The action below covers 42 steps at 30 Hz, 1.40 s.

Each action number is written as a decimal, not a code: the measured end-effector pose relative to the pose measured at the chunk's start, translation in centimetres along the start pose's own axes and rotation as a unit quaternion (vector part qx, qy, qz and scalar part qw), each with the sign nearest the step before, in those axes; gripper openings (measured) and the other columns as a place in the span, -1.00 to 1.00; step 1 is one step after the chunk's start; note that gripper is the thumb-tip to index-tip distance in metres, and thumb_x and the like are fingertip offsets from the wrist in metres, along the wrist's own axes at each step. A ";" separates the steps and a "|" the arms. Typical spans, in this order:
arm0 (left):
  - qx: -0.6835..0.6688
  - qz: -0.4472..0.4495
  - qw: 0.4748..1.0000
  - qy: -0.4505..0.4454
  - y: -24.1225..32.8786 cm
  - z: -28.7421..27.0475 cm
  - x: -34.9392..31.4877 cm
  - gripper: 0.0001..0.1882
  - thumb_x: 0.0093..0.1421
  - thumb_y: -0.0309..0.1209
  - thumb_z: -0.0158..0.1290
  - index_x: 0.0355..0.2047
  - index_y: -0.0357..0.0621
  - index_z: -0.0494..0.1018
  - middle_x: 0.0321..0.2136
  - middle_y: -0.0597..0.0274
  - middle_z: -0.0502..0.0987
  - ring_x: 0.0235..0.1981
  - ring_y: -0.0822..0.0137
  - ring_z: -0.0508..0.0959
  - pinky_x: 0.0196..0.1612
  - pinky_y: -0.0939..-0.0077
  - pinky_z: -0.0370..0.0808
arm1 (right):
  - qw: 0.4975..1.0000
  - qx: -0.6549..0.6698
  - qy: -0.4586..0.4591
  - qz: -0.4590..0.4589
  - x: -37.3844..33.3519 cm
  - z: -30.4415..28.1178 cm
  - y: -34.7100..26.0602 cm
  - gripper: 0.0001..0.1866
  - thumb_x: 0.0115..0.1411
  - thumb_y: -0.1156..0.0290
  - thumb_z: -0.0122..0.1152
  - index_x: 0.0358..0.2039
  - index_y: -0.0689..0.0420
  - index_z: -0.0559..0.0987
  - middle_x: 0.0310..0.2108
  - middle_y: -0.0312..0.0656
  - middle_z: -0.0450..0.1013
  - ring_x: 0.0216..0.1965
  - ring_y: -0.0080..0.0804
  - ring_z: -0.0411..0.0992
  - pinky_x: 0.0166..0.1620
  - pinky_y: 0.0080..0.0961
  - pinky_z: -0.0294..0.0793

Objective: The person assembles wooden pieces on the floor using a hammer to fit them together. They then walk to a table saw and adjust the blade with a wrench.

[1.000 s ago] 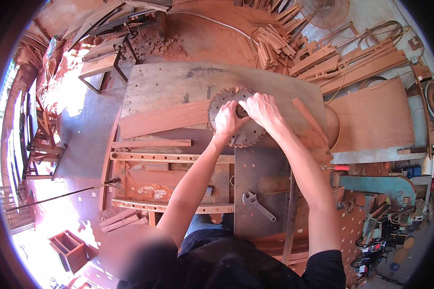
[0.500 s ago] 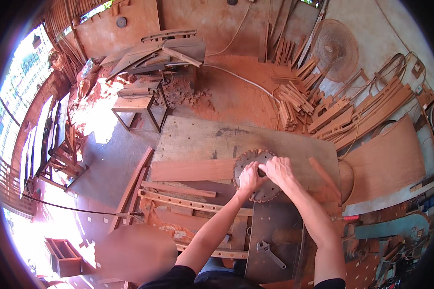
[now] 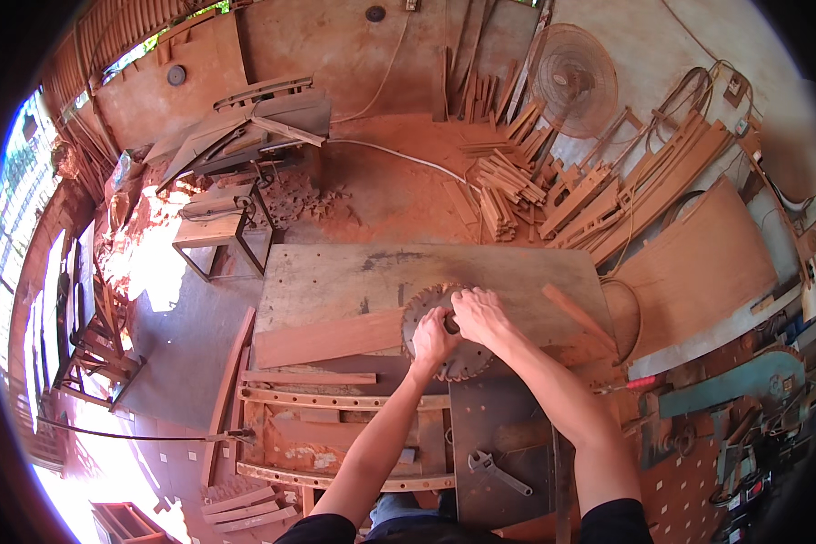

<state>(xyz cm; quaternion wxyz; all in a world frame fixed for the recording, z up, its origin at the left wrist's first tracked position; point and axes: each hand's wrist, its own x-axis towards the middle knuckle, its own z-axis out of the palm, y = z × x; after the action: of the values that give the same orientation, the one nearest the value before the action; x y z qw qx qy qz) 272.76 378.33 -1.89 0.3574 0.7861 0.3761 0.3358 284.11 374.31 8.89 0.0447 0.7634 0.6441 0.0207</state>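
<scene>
A round circular saw blade [image 3: 420, 308] with a toothed rim and small holes lies before me, over the edge between the worn tabletop and the dark metal plate. My left hand [image 3: 435, 337] is closed at the near side of its middle, fingers bent. My right hand [image 3: 482, 314] is closed beside it, with bent fingers over the blade's centre. Between the hands a dark round part [image 3: 451, 322] shows at the hub, mostly covered by fingers. An adjustable wrench [image 3: 500, 473] lies on the dark metal plate [image 3: 494, 422] nearer to me.
A flat board [image 3: 326, 340] lies left of the blade on the worn tabletop [image 3: 335, 286]. A narrow wood strip [image 3: 578, 319] rests to the right. Drilled wooden rails [image 3: 344, 399] stand at the near left. A teal machine part [image 3: 734, 385] is at right, with stacked lumber [image 3: 508, 186] behind.
The whole view has shifted, so the bench appears further left. Both hands stay at the blade's centre; the right fingers look slightly turned.
</scene>
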 end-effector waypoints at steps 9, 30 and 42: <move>0.004 0.012 1.000 0.014 -0.4 -0.3 0.5 -0.52 -0.08 -0.21 0.43 -0.19 -0.14 0.56 -0.25 0.01 0.62 -0.12 -0.06 0.63 -0.05 0.07 0.56 | 0.992 0.023 -0.117 0.034 0.1 -1.9 -0.7 -0.74 0.19 0.18 0.29 -0.23 0.09 0.69 -0.20 -0.08 0.61 -0.03 -0.08 0.58 0.10 -0.06 0.43; -0.007 0.010 1.000 -0.004 0.0 -0.5 0.0 -0.51 -0.08 -0.24 0.43 -0.16 -0.15 0.55 -0.22 0.01 0.63 -0.13 -0.07 0.63 -0.05 0.08 0.55 | 0.999 -0.006 -0.023 -0.038 -0.6 -1.2 0.1 -0.64 0.34 0.09 0.21 -0.11 0.13 0.65 -0.09 0.01 0.62 -0.01 -0.02 0.59 0.08 -0.01 0.48; -0.009 0.132 0.990 -0.046 -3.4 -2.4 -1.3 -0.34 -0.07 -0.29 0.43 0.06 -0.24 0.53 -0.09 -0.05 0.57 -0.09 -0.07 0.56 0.04 0.11 0.49 | 0.997 -0.065 -0.008 -0.052 -0.4 -0.2 0.4 -0.51 0.27 -0.11 0.26 -0.07 0.06 0.65 -0.16 -0.18 0.63 -0.04 -0.23 0.60 0.00 -0.16 0.52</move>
<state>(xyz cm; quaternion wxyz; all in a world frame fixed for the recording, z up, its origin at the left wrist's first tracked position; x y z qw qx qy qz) 269.05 379.55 -3.75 0.3336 0.8403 0.2497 0.3467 284.39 373.82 9.17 0.1004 0.7246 0.6796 0.0540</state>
